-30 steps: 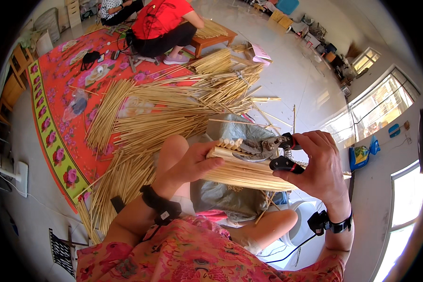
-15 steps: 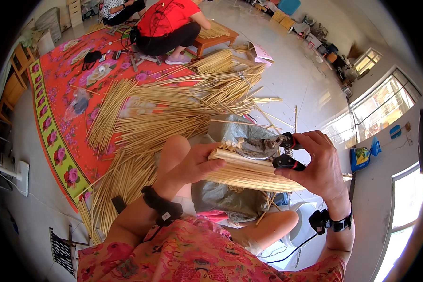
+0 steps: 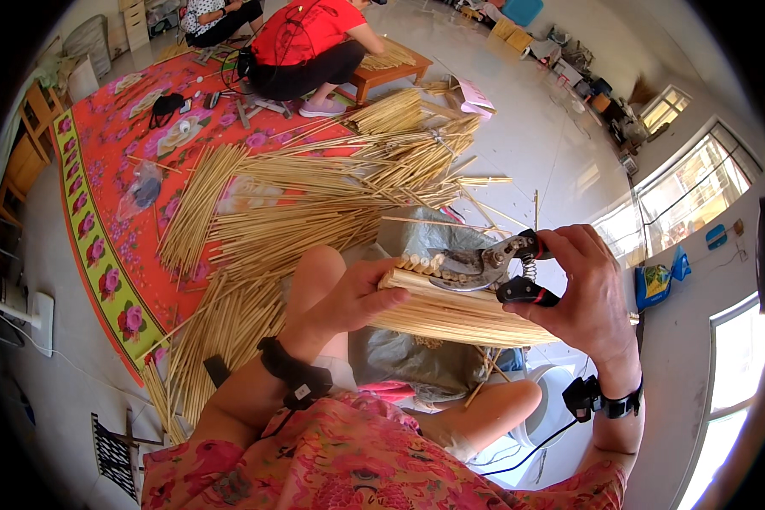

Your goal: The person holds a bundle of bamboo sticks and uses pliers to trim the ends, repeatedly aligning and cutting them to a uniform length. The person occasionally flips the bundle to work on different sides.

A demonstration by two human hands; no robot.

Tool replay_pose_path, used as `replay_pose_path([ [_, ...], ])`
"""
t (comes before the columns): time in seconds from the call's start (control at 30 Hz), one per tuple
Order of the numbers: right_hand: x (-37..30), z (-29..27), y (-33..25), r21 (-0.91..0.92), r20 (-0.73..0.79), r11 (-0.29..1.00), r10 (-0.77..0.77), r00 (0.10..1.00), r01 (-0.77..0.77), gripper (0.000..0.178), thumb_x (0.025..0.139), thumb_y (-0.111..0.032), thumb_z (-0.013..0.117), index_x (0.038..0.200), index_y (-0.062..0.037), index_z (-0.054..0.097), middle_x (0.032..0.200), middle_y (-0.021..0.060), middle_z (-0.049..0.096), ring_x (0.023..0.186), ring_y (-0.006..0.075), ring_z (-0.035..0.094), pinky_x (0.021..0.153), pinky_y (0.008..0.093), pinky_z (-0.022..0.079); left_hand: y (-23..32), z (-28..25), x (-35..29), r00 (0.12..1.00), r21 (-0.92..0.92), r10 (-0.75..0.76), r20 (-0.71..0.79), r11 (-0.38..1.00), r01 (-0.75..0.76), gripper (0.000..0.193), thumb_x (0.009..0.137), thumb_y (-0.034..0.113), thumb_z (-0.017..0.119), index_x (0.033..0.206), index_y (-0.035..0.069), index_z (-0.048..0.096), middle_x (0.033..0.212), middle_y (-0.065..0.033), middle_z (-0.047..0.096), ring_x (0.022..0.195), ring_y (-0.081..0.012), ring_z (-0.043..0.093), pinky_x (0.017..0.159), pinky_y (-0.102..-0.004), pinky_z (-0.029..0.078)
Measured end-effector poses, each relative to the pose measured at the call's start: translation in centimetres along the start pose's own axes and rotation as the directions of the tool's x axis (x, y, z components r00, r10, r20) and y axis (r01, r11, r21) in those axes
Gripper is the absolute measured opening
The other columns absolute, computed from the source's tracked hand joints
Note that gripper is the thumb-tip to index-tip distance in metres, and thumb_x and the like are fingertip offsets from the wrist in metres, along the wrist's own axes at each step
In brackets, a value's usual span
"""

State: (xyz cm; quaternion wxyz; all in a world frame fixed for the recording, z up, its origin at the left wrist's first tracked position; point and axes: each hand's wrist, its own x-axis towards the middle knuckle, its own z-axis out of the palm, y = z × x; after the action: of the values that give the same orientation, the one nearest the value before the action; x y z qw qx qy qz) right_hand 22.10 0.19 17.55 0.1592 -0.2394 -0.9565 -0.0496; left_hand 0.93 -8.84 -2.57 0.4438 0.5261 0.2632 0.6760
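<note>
My left hand (image 3: 347, 299) is closed around one end of a bundle of pale yellow stalks (image 3: 463, 313), its thumb lying along the side. The bundle lies crosswise above my lap, and cut round ends show along its upper left edge. In my right hand (image 3: 588, 289) is a pair of pruning shears (image 3: 493, 262) with a metal head, a coil spring and black-and-red handles. The handles stand apart. The curved blades rest at the row of stalk ends on the bundle's far side; some of the blade is hidden among them.
Piles of long stalks (image 3: 297, 225) spread over a red flowered mat (image 3: 110, 161) to my left and ahead. Below the bundle lies a grey-green sheet (image 3: 412, 361), with a white bucket (image 3: 548, 399) beside my right knee. Farther off, a person in red (image 3: 302, 38) squats by a low wooden table (image 3: 399, 72).
The shears' handles have spread wider, and my right hand has moved slightly right and up with them. My left hand and the bundle have hardly moved.
</note>
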Motion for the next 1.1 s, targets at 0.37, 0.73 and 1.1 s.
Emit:
replay_pose_path([
  [0.37,-0.15,0.33,0.35,0.040,0.032,0.999,0.035,0.999,-0.036,0.057,0.051,-0.033,0.087,0.093,-0.0017,0.064,0.082,0.0103,0.060,0.079,0.0295,0.057,0.071,0.0389,0.048,-0.46,-0.47,-0.07,1.000,0.039,-0.009,0.023,0.999,0.008,0.040,0.093,0.020,0.061,0.126,-0.001,0.053,0.101,0.0002,0.061,0.091,-0.0050,0.050,0.081,-0.0225,0.042],
  [0.73,0.13,0.14,0.49,0.027,0.018,1.000,-0.004,1.000,0.003,0.057,0.052,-0.033,0.086,0.095,-0.0014,0.064,0.083,0.0113,0.060,0.080,0.0306,0.058,0.072,0.0395,0.047,-0.03,-0.33,-0.08,1.000,0.064,-0.004,0.015,0.998,0.003,0.040,0.093,0.020,0.061,0.126,-0.001,0.053,0.102,0.0004,0.062,0.091,-0.0045,0.050,0.080,-0.0220,0.043],
  [1.1,0.09,0.00,0.41,-0.002,0.036,1.000,0.017,0.999,-0.017,0.058,0.051,-0.034,0.086,0.095,-0.0029,0.065,0.084,0.0105,0.061,0.080,0.0302,0.058,0.074,0.0394,0.047,-0.18,-0.28,-0.05,1.000,0.073,-0.009,0.000,0.997,0.009,0.039,0.093,0.021,0.061,0.124,-0.001,0.054,0.099,-0.0001,0.062,0.089,-0.0048,0.050,0.079,-0.0224,0.043],
])
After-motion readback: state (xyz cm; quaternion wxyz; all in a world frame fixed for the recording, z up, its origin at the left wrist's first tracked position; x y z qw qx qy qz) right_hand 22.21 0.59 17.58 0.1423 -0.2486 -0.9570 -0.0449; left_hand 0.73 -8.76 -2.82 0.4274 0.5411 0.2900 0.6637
